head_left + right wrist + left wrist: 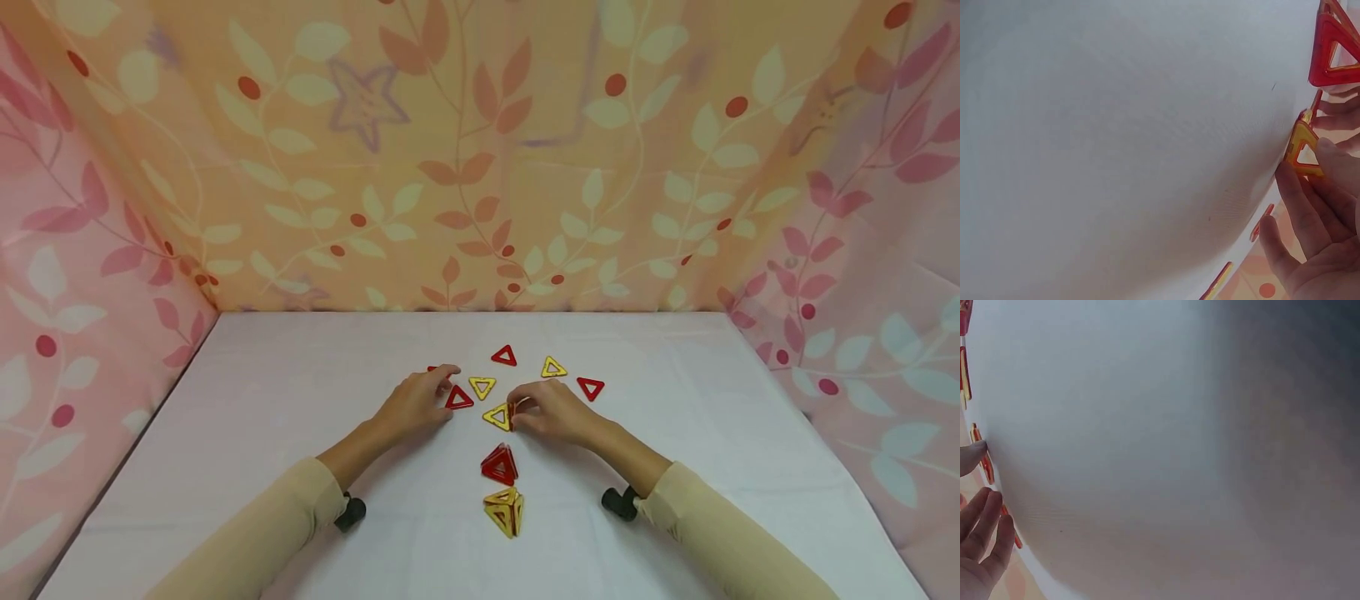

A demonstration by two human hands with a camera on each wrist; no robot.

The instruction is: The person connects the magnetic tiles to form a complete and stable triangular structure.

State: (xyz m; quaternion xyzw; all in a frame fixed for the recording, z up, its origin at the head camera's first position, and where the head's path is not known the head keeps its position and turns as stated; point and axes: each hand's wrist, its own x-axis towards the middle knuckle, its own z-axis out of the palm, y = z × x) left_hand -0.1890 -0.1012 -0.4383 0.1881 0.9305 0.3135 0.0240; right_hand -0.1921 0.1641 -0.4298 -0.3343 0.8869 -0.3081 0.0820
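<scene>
Pinching a yellow triangular tile (pixel 1295 145) upright between thumb and fingers of the right hand (pixel 553 408), closed to the tile's thickness. Holding it at the right edge of a flat yellow triangle (pixel 489 417) on the white-covered worktop (pixel 225 467); seen from the right wrist, lying directly between thumb and fingertips, close to the surface.

Spreading the fingers of the left hand (pixel 416 404) loosely apart, with nothing seen in their grip. Reaching with the thumb just beside the left corner of a red triangle (pixel 462 395), and with the upper fingers partly over another red piece, mostly hidden. Cannot tell whether touching either.

Beyond the hands, lying flat and well spaced: a far red triangle (pixel 512 356), a far yellow triangle (pixel 554 375) and, to the right, a third red one (pixel 590 381). Between the hands, near the first red triangle: a small yellow triangle (pixel 482 379). Nearer the body, below the pinched tile: a red pyramid (pixel 491 467), then a yellow pyramid (pixel 506 512) just beside it.
</scene>
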